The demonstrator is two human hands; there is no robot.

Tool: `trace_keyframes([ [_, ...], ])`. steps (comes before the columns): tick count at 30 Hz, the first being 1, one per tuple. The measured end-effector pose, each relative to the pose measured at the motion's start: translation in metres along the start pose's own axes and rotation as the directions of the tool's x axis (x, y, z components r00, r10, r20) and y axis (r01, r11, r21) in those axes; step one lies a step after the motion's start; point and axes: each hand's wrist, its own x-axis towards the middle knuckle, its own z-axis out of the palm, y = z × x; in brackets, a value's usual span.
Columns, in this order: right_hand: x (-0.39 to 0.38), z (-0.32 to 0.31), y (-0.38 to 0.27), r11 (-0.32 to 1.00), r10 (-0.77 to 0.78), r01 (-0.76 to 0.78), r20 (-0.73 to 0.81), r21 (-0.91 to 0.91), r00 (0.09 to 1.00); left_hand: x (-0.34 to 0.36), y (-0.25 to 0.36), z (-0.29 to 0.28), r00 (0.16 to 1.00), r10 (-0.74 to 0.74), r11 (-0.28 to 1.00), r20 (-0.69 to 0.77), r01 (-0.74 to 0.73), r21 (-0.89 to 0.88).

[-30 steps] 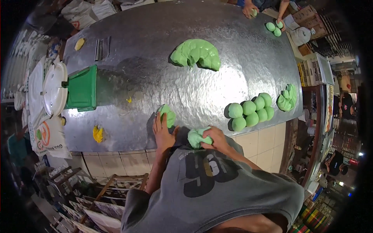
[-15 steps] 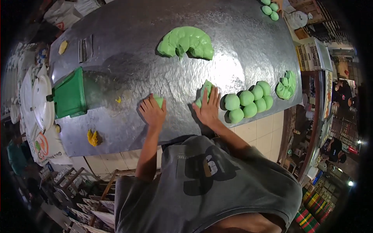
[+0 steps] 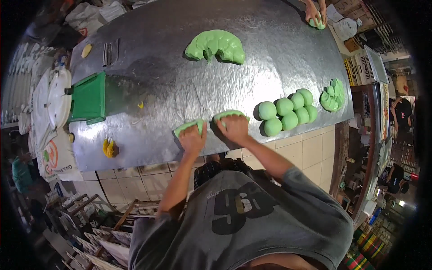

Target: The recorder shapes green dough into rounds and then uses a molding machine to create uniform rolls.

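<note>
My left hand (image 3: 192,139) presses on a piece of green dough (image 3: 189,127), its fingers curled over the near side. Beside it, my right hand (image 3: 234,129) bears down on a second green dough piece (image 3: 228,114), fingers bent and knuckles up. Both pieces lie on the metal table (image 3: 153,90), longer sideways than deep and partly hidden under the hands. Just right of my right hand sit several smooth green dough balls (image 3: 284,106) in two rows. Farther off, a big crescent of green dough (image 3: 217,42) rests on the table.
A torn green dough lump (image 3: 333,95) lies near the right edge. On the left are a green bin (image 3: 88,97), yellow dough (image 3: 108,147) and metal strips (image 3: 110,53). At the far right corner, another person's hands (image 3: 313,11) are on green dough (image 3: 317,23).
My fingers, flatter before, are now curled, and the hands are nearer each other. Both dough pieces now lie more sideways. The other person's hands have come further into view over the corner dough.
</note>
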Motion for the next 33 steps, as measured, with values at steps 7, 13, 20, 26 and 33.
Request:
trace_keyframes([
  [7, -0.037, -0.012, 0.012, 0.984, 0.077, -0.084, -0.052, -0.155, 0.996, -0.029, 0.001, -0.052, 0.939, -0.071, 0.987, 0.336, 0.017, 0.162],
  [13, 0.043, -0.003, 0.043, 0.978, 0.061, -0.081, -0.107, -0.194, 0.992, 0.068, -0.066, 0.013, 0.995, 0.029, 0.992, -0.100, -0.016, 0.128],
  [20, -0.033, 0.041, 0.009, 0.998, -0.038, 0.037, 0.023, 0.041, 0.999, -0.015, -0.012, 0.005, 0.933, -0.181, 0.983, 0.310, 0.165, 0.078],
  [26, 0.020, 0.034, 0.091, 0.596, 0.166, -0.124, 0.029, 0.793, 0.986, 0.023, -0.090, 0.003, 0.793, -0.151, 0.744, 0.590, 0.484, -0.460],
  [33, 0.045, 0.037, 0.061, 0.995, 0.038, -0.086, -0.589, -0.054, 0.807, 0.052, -0.078, 0.024, 0.962, -0.262, 0.942, 0.075, 0.272, -0.197],
])
